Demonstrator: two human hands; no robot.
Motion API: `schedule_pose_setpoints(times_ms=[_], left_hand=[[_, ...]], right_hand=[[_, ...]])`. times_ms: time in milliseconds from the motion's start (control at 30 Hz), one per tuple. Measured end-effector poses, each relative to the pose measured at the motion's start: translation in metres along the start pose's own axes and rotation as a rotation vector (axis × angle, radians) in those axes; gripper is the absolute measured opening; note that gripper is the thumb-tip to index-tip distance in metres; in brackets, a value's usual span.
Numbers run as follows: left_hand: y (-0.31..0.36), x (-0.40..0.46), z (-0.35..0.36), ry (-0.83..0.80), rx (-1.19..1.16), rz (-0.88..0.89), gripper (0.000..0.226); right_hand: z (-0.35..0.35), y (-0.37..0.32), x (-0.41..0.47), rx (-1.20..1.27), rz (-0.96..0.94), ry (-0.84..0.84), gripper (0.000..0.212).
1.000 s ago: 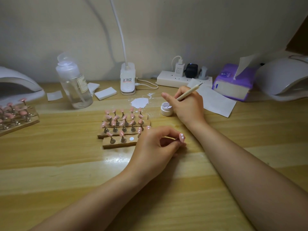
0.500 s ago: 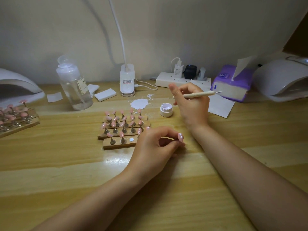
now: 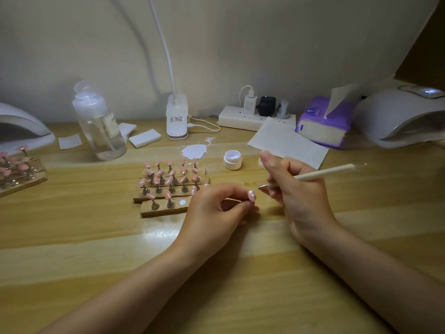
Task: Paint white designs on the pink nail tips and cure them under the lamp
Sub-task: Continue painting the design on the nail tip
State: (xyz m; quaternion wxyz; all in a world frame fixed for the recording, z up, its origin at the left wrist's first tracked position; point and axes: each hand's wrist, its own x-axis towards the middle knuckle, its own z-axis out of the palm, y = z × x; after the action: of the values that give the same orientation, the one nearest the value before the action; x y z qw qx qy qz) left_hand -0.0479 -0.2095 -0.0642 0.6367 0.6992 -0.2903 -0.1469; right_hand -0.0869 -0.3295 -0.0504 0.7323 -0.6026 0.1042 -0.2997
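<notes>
Head view showed your left hand [image 3: 216, 208] pinching a pink nail tip [image 3: 251, 196] at frame centre, dotted face up, so your right hand [image 3: 298, 189], gripping the dotting pen [image 3: 322, 174], could reach it.

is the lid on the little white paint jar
No, the jar stands open on the table with white paint showing inside.

Left edge of frame cuts off white lamp [image 3: 21, 126] and second wooden rack [image 3: 22, 178] w/ pink tips. Right edge clips other lamp [image 3: 404, 116]; display text too small to read. Bottle label [image 3: 111, 124] illegible. Left hand [image 3: 216, 213] hides stand under held nail tip [image 3: 251, 195]. Brush tip [image 3: 261, 186] blurred, paint load can't tell.
</notes>
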Motion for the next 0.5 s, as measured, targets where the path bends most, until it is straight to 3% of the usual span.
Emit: schedule_pose_setpoints(times_ms=[167,500], left_hand=[[-0.002,0.001,-0.001,-0.014,0.015,0.021,0.015],[-0.003,0.002,0.0,-0.034,0.024,0.012,0.015]], right_hand=[[0.001,0.005,-0.006,-0.007,-0.024,-0.079,0.039],[-0.004,0.014,0.001,-0.067,-0.036,-0.031,0.038]])
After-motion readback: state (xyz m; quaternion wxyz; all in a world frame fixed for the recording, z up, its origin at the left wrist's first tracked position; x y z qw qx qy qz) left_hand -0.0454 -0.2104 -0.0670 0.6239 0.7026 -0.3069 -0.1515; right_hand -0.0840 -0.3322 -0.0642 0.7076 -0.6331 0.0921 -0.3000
